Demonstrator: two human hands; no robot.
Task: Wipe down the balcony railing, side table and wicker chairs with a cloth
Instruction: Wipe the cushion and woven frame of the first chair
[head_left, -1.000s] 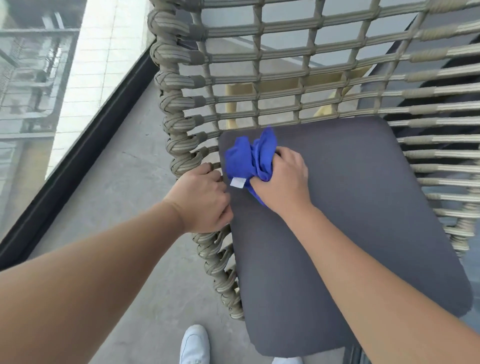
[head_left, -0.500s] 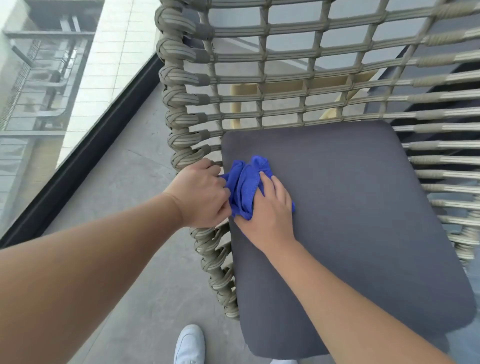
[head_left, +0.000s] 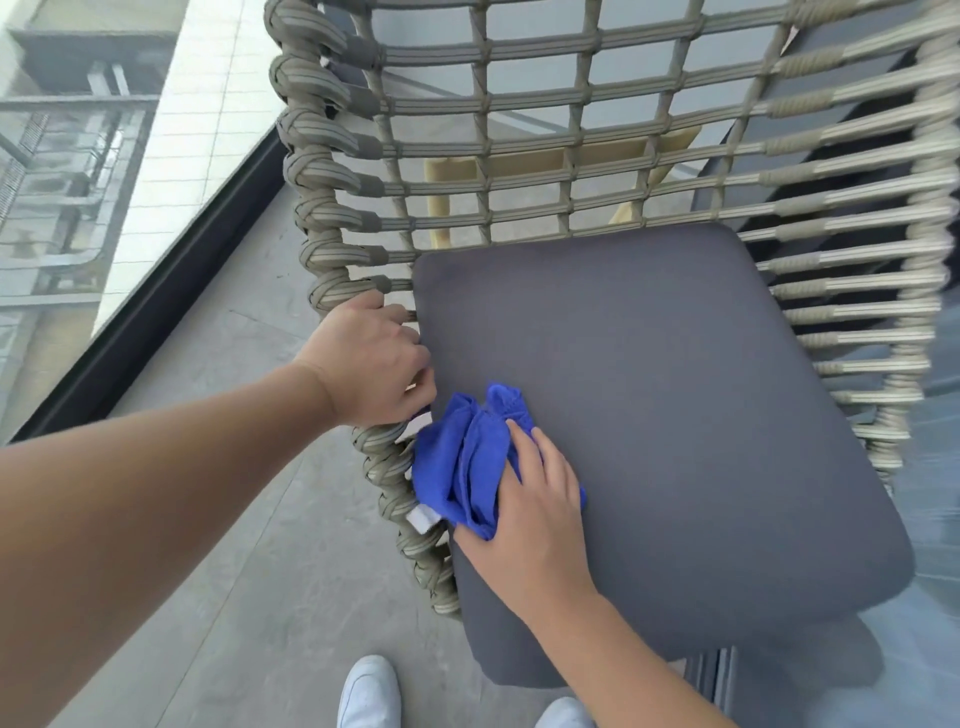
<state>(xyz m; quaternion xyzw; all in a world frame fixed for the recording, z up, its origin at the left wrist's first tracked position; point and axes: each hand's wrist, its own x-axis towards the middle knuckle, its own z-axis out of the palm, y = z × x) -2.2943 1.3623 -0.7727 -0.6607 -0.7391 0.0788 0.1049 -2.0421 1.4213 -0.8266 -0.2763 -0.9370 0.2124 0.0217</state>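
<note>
Head view, the only one. Right hand (head_left: 535, 499) lies on the blue cloth (head_left: 462, 467), fingers (head_left: 524, 447) fairly straight and close together, pressing the bunched cloth against the left edge of the grey seat cushion (head_left: 649, 415), where it meets the wrapped arm of the wicker chair (head_left: 332, 176). Left hand (head_left: 371, 364) grips that arm just above the cloth, fingers curled round the rope wrapping. White shoes (head_left: 369, 691) on the concrete floor (head_left: 249, 519); glass balustrade (head_left: 78, 208) to the left, well apart from the hands.

Risks, as judged from here:
- Cloth is wadded, not flat — only a small patch likely bears on the surface, so streaks or missed strips along the cushion edge are probable.
- A loose fold or the white tag (head_left: 423, 519) could snag between the rope wraps and drag the cloth from under the palm.
- Cushion appears to sit loose in the frame; a hard sideways stroke could shift it toward the front.
- The gaps in the weave may hold dust a flat pass cannot reach.
</note>
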